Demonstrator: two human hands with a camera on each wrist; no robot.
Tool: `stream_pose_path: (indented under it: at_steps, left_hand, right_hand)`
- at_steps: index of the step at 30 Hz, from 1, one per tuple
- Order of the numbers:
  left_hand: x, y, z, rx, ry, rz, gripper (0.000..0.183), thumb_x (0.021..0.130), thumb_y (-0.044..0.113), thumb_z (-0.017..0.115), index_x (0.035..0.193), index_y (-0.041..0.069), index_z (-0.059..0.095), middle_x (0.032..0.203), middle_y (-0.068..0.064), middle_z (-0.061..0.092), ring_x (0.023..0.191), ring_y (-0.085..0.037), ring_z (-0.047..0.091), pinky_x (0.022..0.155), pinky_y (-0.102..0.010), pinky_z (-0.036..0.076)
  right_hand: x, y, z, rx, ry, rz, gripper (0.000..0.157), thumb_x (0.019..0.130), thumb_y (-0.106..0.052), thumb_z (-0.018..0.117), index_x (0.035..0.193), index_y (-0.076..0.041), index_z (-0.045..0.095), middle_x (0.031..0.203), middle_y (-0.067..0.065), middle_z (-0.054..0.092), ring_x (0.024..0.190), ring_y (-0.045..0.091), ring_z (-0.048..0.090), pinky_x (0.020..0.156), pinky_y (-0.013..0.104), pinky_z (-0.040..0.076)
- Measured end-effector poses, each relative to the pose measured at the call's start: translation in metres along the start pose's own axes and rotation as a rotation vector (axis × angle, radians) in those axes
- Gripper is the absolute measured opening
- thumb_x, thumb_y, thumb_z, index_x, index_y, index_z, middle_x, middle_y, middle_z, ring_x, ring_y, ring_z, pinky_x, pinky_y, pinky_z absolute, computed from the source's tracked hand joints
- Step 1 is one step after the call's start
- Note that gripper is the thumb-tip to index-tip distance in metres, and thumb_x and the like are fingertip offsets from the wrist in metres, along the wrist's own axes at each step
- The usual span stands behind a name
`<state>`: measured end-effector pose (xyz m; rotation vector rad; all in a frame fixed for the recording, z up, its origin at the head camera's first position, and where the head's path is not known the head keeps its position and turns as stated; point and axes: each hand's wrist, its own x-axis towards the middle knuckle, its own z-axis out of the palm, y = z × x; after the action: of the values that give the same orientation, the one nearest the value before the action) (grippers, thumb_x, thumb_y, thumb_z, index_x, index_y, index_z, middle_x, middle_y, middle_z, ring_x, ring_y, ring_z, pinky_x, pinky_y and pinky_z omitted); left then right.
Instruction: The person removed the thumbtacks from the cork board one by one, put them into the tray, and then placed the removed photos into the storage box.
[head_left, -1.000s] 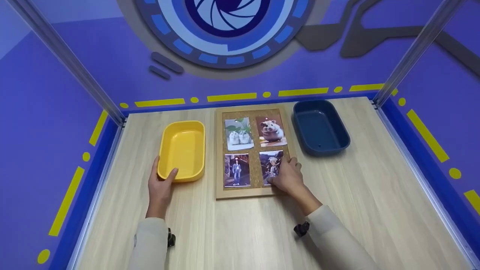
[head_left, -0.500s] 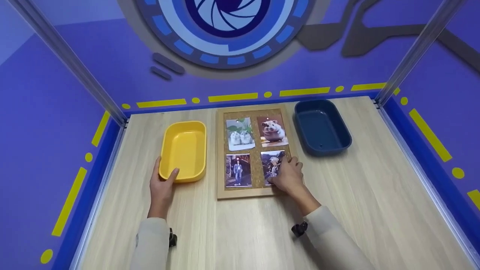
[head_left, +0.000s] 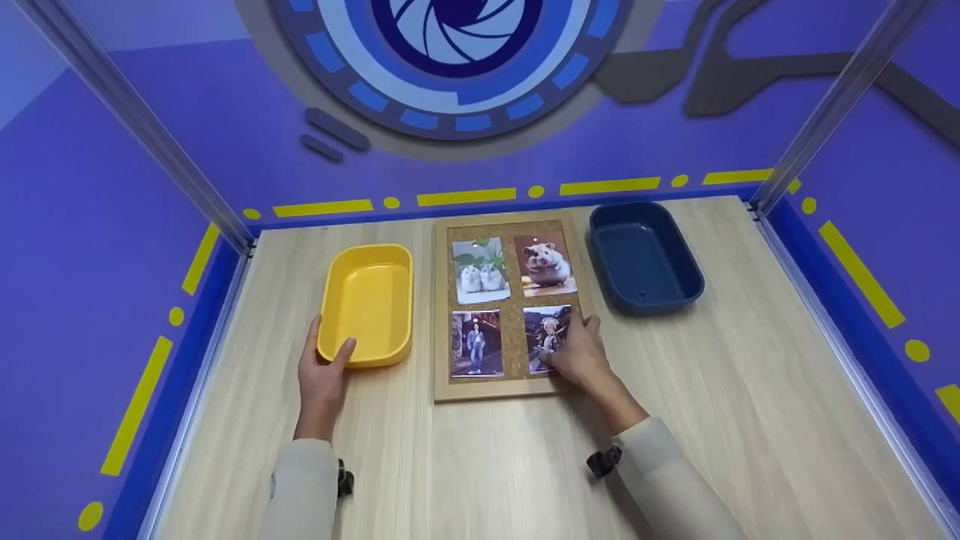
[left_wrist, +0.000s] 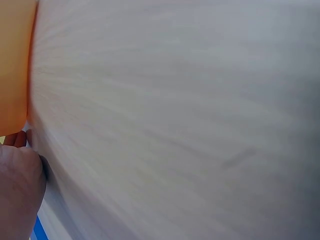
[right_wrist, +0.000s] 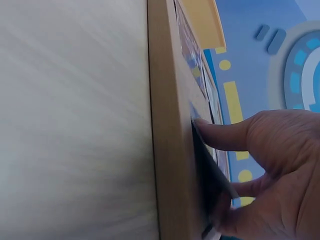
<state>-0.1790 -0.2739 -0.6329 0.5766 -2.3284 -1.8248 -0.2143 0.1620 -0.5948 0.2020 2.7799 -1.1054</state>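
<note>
My left hand (head_left: 322, 379) grips the near-left corner of a yellow plastic tub (head_left: 367, 300), thumb over the rim and fingers along the outside. In the left wrist view, part of the tub (left_wrist: 15, 65) shows orange beside the hand (left_wrist: 20, 185). A wood-framed corkboard (head_left: 513, 330) holds several pinned photos. My right hand (head_left: 583, 356) holds the lower-right photo (head_left: 546, 330), of a person in a pale headdress, by its edges. In the right wrist view, this photo (right_wrist: 212, 167) bends up off the board between the thumb and fingers of my right hand (right_wrist: 280, 165).
A dark blue tub (head_left: 645, 259) stands right of the corkboard. Two hamster photos (head_left: 481, 277) fill the upper row, and a photo of a standing person (head_left: 476, 341) sits lower left. Purple walls (head_left: 187, 135) enclose the wooden table (head_left: 495, 465) behind and at both sides.
My right hand's fingers have drawn in at the photo's right edge, and the hand has shifted slightly right. My left hand stays on the yellow tub.
</note>
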Motion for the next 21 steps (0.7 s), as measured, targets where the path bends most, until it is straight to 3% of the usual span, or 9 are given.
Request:
stream_pose_path:
  at_steps: [5,9,15,21]
  left_hand:
    - [0.0,0.002,-0.002,-0.004,-0.013,-0.02,0.094,0.096,0.059,0.072,0.17,0.047,0.016,0.18,0.015,0.018,0.168,-0.013,0.02,0.138,-0.042,0.021]
    - [0.0,0.004,-0.003,-0.017,-0.02,-0.025,0.1,0.093,0.055,0.079,0.17,0.047,0.016,0.18,0.013,0.019,0.167,-0.015,0.021,0.138,-0.042,0.021]
    - [0.0,0.004,-0.003,-0.028,-0.054,-0.012,0.114,0.085,0.049,0.088,0.171,0.042,0.014,0.179,0.008,0.022,0.163,-0.017,0.028,0.138,-0.041,0.022]
    - [0.003,0.002,-0.005,-0.046,-0.086,-0.01,0.116,0.086,0.041,0.09,0.172,0.042,0.011,0.178,0.006,0.026,0.159,-0.018,0.033,0.137,-0.042,0.022]
  right_hand:
    - [0.005,0.012,-0.008,0.081,-0.02,-0.061,0.067,0.08,-0.006,0.085,0.139,0.004,0.055,0.134,0.032,0.058,0.119,0.046,0.062,0.109,0.059,0.052]
    - [0.009,0.025,-0.015,0.114,-0.054,-0.129,0.049,0.084,-0.003,0.081,0.128,0.002,0.062,0.117,0.024,0.07,0.106,0.035,0.064,0.095,0.047,0.053]
    - [0.014,0.038,-0.021,0.194,-0.076,-0.145,0.045,0.083,-0.001,0.081,0.126,0.0,0.067,0.1,0.014,0.067,0.088,0.02,0.057,0.076,0.028,0.045]
    - [0.018,0.041,-0.021,0.243,-0.09,-0.146,0.045,0.083,0.001,0.08,0.126,0.001,0.067,0.092,0.009,0.062,0.079,0.014,0.052,0.069,0.023,0.043]
